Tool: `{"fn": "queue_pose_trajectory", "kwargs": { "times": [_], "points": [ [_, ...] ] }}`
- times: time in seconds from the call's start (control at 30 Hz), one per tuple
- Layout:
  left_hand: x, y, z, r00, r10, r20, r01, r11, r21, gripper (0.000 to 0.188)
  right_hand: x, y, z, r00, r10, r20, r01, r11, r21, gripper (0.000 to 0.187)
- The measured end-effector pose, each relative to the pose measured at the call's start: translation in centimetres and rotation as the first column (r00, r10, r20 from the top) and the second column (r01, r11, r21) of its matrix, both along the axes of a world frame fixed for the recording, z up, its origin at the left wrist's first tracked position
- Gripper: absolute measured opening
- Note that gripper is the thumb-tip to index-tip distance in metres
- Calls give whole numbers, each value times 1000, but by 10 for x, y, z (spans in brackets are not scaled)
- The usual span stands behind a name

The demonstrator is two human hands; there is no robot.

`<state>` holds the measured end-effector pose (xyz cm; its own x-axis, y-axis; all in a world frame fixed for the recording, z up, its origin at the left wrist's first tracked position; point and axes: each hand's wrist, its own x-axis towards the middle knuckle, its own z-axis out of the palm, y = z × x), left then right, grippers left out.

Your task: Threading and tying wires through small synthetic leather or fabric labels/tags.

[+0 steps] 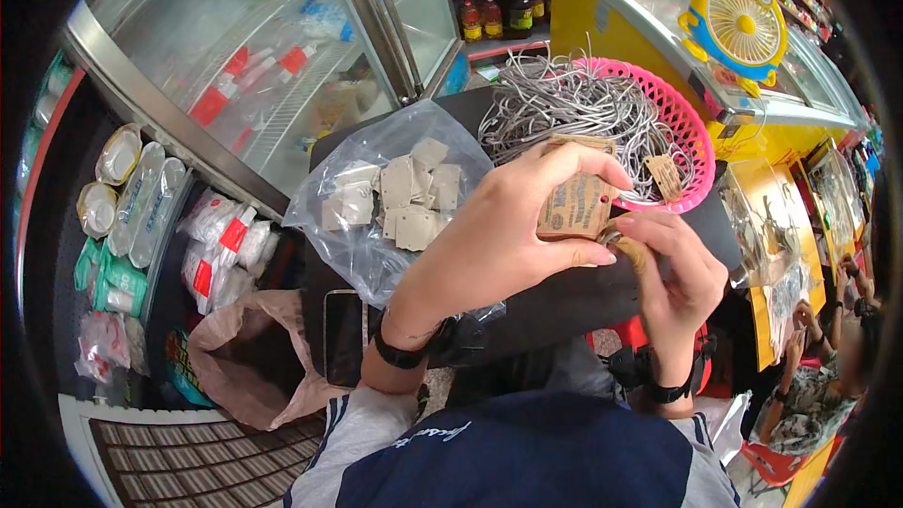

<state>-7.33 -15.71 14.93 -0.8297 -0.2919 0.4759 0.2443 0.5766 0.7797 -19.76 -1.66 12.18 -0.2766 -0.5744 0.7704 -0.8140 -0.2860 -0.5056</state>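
My left hand (513, 212) grips a brown printed card tag (576, 205) between its thumb and fingers, over the near side of a pink basket. At the tag's lower right corner, the fingertips of my right hand (679, 263) are pinched on what looks like a small loop of grey cord (611, 237). The pink basket (696, 118) holds a heap of tangled grey cords (574, 99), with another brown tag (663, 177) lying on its right side. Left of my left hand, a clear plastic bag (320, 179) lies spread out under loose pale square tags (409, 190).
A phone (345, 339) lies on the dark tabletop (564, 296) by my left forearm. Below left stands an open brown paper bag (226, 334). Glass-doored coolers border the back; a yellow fan (743, 23) stands on the right one. Another person (804, 404) works at far right.
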Motion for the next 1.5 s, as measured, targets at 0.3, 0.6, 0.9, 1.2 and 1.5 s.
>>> {"fn": "queue_pose_trajectory", "kwargs": {
  "times": [0.3,0.6,0.9,1.2,1.5],
  "points": [
    [-3,-1,1,997,74,9,-74,976,205,74,-18,8,-9,925,140,352,-232,943,237,11],
    [-1,-20,-7,998,52,46,-56,996,75,74,-89,62,-29,-1,894,448,-320,424,-847,29],
    [-7,-27,-12,992,-68,-106,80,991,110,74,-132,90,-41,296,828,477,-42,511,-859,27],
    [-25,-6,-15,950,-295,-99,279,949,-148,64,-22,21,-7,747,264,611,-163,962,-218,18],
    [-31,11,-9,944,-290,-158,246,936,-250,60,-14,14,-12,590,246,769,-231,964,-132,17]
  ]
}}
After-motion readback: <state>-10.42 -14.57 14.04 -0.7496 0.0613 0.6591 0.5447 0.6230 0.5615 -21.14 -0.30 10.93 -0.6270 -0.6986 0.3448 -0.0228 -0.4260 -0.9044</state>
